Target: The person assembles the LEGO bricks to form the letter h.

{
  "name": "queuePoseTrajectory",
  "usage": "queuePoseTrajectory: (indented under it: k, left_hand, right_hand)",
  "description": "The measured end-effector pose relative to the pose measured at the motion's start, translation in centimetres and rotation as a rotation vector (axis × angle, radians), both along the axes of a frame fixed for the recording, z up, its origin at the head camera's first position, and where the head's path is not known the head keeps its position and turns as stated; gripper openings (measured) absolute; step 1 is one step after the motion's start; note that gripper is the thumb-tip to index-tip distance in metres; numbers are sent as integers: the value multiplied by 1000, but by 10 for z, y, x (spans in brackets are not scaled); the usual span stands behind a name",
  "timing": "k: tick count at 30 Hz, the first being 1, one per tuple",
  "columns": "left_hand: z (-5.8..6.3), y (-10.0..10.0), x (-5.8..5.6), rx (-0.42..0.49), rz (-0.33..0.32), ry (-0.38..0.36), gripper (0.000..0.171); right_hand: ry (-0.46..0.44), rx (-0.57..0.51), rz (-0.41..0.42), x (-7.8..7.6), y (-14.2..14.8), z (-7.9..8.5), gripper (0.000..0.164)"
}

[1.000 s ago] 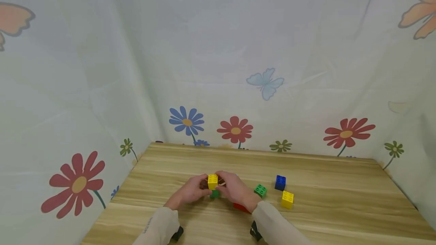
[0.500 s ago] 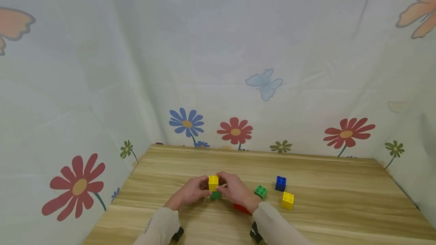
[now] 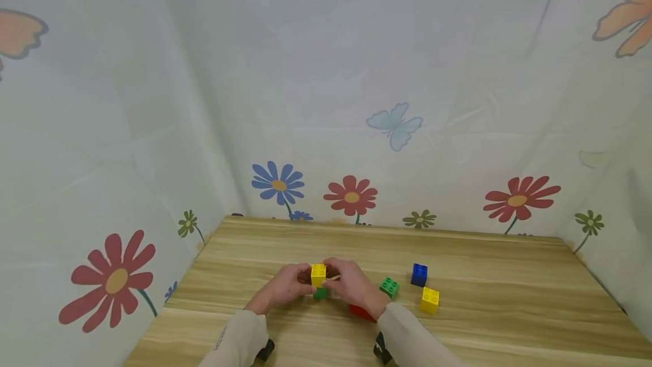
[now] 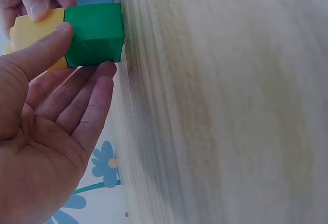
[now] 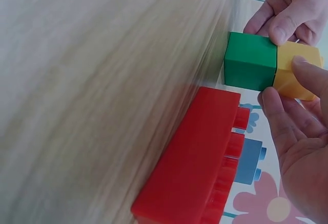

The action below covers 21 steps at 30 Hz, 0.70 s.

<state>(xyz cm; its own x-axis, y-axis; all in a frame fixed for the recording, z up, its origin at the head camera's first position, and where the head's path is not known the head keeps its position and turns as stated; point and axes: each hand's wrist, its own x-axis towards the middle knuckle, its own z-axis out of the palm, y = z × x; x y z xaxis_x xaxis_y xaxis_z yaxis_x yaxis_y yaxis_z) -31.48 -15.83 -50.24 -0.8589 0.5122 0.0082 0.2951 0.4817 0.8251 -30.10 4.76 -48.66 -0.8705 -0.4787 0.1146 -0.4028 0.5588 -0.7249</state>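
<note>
- Brick of yellow plastic (image 3: 318,276), cube-shaped, sits upon the green plastic cube (image 4: 95,34).
- The left hand (image 3: 286,287) pinches both at their joint; the right hand (image 3: 351,284) pinches the yellow one.
- Right of this green cube lie a long red plastic brick (image 5: 189,155) and, farther, a blue plastic cube (image 3: 420,274).

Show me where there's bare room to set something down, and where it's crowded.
Bare tabletop lies right of the loose yellow block, left of the left hand, and along the rear edge. It's crowded around the right hand: held yellow-green stack, red brick, loose green block.
</note>
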Motion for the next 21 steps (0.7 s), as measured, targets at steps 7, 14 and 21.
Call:
queuePoseTrajectory:
  k: [7, 14, 21]
  left_hand:
    - [0, 2, -2, -2, 9, -2, 31]
    - [0, 2, -3, -2, 3, 5, 34]
    - [4, -1, -1, -7, -12, -15, 35]
  right_hand:
    - [-12, 8, -15, -3, 2, -1, 45]
    - [4, 37, -9, -4, 3, -2, 48]
    - [40, 10, 8, -6, 2, -8, 39]
